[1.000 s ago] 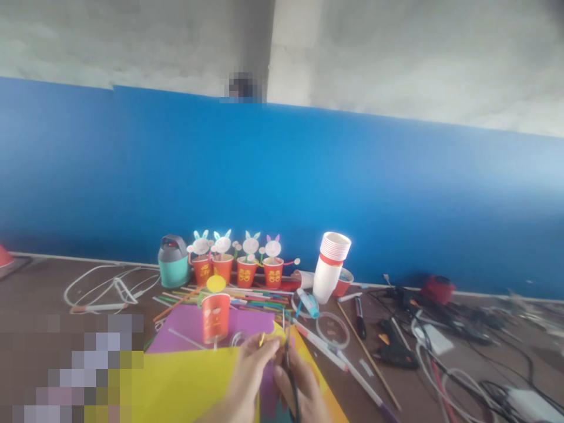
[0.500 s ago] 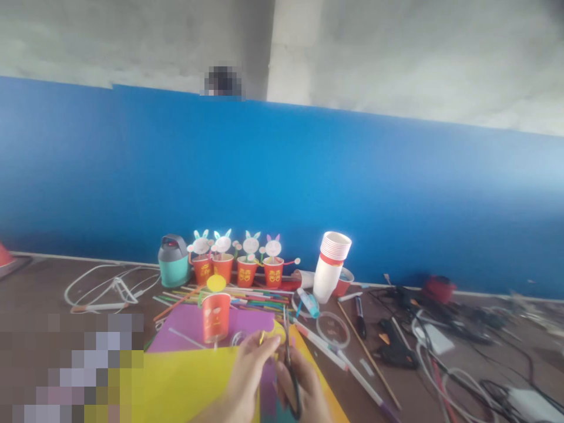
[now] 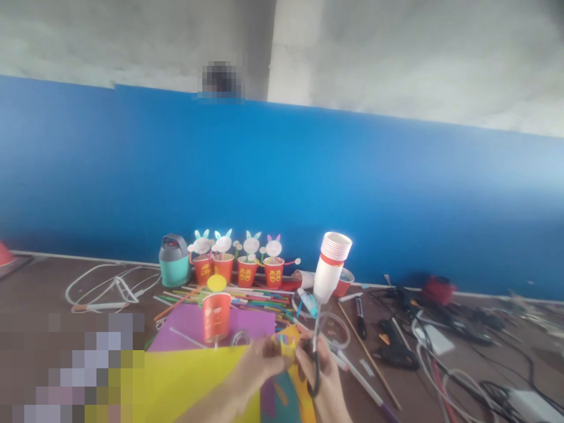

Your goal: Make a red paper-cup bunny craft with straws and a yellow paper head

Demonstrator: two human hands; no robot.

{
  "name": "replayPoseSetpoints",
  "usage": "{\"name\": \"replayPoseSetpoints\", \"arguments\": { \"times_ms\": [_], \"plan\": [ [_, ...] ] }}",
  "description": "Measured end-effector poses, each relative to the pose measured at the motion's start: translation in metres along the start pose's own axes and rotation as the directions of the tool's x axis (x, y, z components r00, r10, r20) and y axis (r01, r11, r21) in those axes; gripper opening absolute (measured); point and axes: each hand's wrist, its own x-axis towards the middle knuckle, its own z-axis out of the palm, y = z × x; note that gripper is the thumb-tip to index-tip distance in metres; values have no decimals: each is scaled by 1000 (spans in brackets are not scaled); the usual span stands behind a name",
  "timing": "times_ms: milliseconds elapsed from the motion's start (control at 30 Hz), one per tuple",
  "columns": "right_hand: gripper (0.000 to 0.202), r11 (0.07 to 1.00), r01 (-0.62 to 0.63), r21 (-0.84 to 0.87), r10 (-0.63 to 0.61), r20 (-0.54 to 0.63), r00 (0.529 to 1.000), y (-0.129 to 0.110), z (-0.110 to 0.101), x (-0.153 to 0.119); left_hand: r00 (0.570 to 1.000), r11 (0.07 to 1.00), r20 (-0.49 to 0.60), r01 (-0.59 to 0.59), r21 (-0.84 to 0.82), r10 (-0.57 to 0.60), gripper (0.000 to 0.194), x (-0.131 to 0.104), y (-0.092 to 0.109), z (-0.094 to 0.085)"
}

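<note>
Between my two hands, above the coloured sheets, is a small yellow paper piece [image 3: 288, 346]. My left hand [image 3: 263, 359] pinches its left side. The fingers of my right hand [image 3: 321, 359] touch its right side while also holding scissors [image 3: 316, 352] with dark handles, blades pointing up. Under my left forearm lies a large yellow sheet [image 3: 189, 382]; a purple sheet [image 3: 185, 323] is behind it. A red paper cup [image 3: 216, 317] with a yellow disc [image 3: 216, 283] above it stands at the sheets' back edge.
Several red cups with rabbit figures [image 3: 247, 273] line the back, beside a teal-grey container [image 3: 174, 261]. Coloured sticks lie before them. A white cup stack [image 3: 330, 270] stands right of centre. Glue gun [image 3: 396, 349], cables and pens lie to the right. A blue partition [image 3: 282, 176] rises behind.
My right hand and the scissors have moved right and slightly up. My left hand has shifted a little right, and the yellow piece now sits between both hands' fingertips.
</note>
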Motion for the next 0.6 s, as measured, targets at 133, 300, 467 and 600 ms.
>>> {"name": "replayPoseSetpoints", "arguments": {
  "times_ms": [133, 300, 467, 600],
  "plan": [
    [37, 1000, 9, 0, -9, 9, 1000, 5, -1, -3, 998, 1000, 55, -19, -18, 20, 31, -1, 1, -5],
    [36, 988, -127, -93, 150, 317, 936, -1, 3, -11, 997, 993, 45, -53, -105, 58, 30, -7, 10, -7],
    [38, 983, -176, -51, 179, 468, 866, 9, 7, -17, 987, 989, -77, -144, -23, 142, 20, -13, 18, -6],
    [41, 985, -159, -64, 169, 490, 855, 13, 6, -16, 992, 992, -61, -118, -49, 115, 23, -12, 16, -6]
  ]
}}
